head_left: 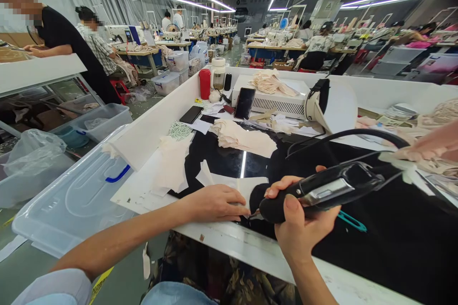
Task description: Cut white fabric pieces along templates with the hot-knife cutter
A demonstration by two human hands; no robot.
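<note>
My right hand [304,231] is wrapped round a black corded hand tool [322,188] with a silver panel on its side. The tool's thin metal tip points left, close to my left fingertips. My left hand [218,202] lies palm down with its fingers stretched out on a cream fabric piece [246,186] near the table's front edge. Beyond it, a stack of cream fabric pieces [245,138] rests on the glossy black surface [232,164]. More cream pieces [171,164] lie to the left. A teal tool [352,221] lies right of my right hand.
A blurred hand of another person [425,147] reaches in from the right, by pale cloth near the cord [358,133]. Two phones [245,103], a red cup [204,84], a jar [218,74] and a white box [272,97] stand behind. Left is a clear lidded bin [78,186].
</note>
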